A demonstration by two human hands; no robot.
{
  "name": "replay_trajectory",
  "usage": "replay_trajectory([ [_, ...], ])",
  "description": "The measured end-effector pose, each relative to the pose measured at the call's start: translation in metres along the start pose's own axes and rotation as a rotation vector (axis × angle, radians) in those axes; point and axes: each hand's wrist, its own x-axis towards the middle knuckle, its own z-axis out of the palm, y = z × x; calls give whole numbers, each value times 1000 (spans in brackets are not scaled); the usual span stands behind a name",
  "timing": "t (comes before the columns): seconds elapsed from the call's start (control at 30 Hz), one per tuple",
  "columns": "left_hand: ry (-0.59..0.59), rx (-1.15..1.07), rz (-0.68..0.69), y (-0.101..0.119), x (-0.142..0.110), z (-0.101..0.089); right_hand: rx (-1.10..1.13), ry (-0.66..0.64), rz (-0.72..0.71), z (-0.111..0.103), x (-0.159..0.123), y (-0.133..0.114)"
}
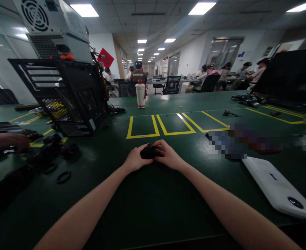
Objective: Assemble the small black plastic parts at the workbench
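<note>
Close in front of me over the green table, a small black object (147, 152) sits between my two hands; its exact kind is too dark to make out. My left hand (136, 159) is closed around its left side, thumb and fingers on it. On the other side, my right hand (168, 154) has curled fingers closed on its right end. Just beyond the hands, yellow tape outlines (143, 136) mark the green table (153, 208). Parts of the black object are hidden by my fingers.
An open black computer case (85, 93) stands at the left, with silver power supplies (61, 38) above. Black parts (49, 142) and a ring (64, 177) lie nearer; another person's hand (19, 142) reaches in. A white cup (141, 95) stands ahead, a white device (278, 187) lies right.
</note>
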Motion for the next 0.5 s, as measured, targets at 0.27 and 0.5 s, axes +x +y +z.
replay_trajectory([
  [0.27, -2, 2, -17, 1, -1, -1, -36, 18, -4, -5, -2, 1],
  [0.5, 12, 37, -58, 3, -4, -2, -50, 37, 22, -9, -6, -3],
])
